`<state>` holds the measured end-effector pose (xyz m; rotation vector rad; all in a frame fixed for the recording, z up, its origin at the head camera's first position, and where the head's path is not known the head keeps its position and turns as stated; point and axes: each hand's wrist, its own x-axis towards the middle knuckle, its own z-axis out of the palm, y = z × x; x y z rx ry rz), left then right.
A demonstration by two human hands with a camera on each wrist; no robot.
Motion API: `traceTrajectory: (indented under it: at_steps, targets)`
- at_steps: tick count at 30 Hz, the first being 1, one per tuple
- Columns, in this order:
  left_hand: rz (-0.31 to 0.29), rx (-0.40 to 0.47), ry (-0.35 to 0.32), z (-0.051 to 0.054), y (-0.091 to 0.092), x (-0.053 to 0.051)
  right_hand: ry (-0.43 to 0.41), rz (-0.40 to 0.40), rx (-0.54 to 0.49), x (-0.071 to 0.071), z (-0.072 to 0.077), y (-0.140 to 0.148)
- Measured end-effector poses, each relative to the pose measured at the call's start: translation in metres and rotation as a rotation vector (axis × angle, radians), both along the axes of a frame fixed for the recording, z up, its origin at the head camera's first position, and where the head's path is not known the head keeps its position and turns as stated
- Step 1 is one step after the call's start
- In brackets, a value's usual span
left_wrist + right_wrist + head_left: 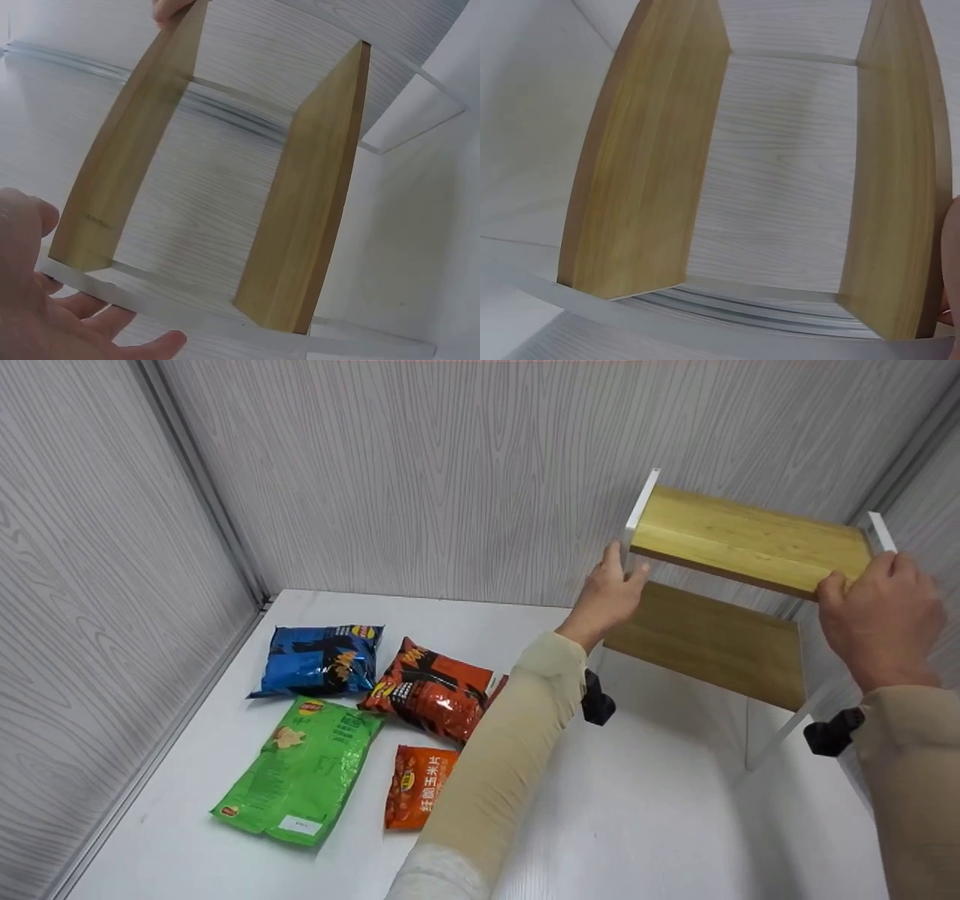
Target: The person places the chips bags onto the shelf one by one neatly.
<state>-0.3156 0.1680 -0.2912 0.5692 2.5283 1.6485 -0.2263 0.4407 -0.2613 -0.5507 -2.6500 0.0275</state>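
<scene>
Shelf (742, 536), two-tier, wooden, white-framed: upper right of the frame, between the hands, both touching; long axis left to right, slanting down rightward. Left hand (607, 594): fingers spread against its left side. Right hand (883, 621): gripping its right end.

Boards (750, 532): smooth wood, visible grain, low sheen. Frame (643, 502): smooth, painted-metal look. Bags (315, 660): glossy, crinkled plastic film. Worktop (637, 810): smooth, slight sheen. Walls (420, 472): matt, wood-grain pattern. Sleeves (510, 742): matt, creased cloth. Trim (198, 470): smooth, metal-like.
</scene>
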Motion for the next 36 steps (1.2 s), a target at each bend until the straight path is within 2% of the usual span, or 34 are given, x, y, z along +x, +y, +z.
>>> traceTrajectory:
  at_steps: [2,8,19,24,36]
  targets:
    - [-0.017,-0.028,0.01,-0.004,-0.004,-0.002,0.026,-0.005,0.008,-0.001,-0.002,0.0]
    - [-0.025,-0.101,0.116,-0.012,-0.013,-0.003,0.052,0.003,0.023,0.0,-0.004,-0.002]
    - [-0.026,-0.09,0.209,-0.018,-0.021,-0.001,0.036,0.008,0.041,0.003,-0.002,-0.003]
    - [-0.021,-0.047,0.246,-0.021,-0.027,0.001,0.071,0.035,0.027,0.005,-0.002,-0.002]
    - [-0.093,-0.034,0.289,-0.03,-0.042,0.008,0.091,0.066,-0.002,0.005,-0.001,-0.003]
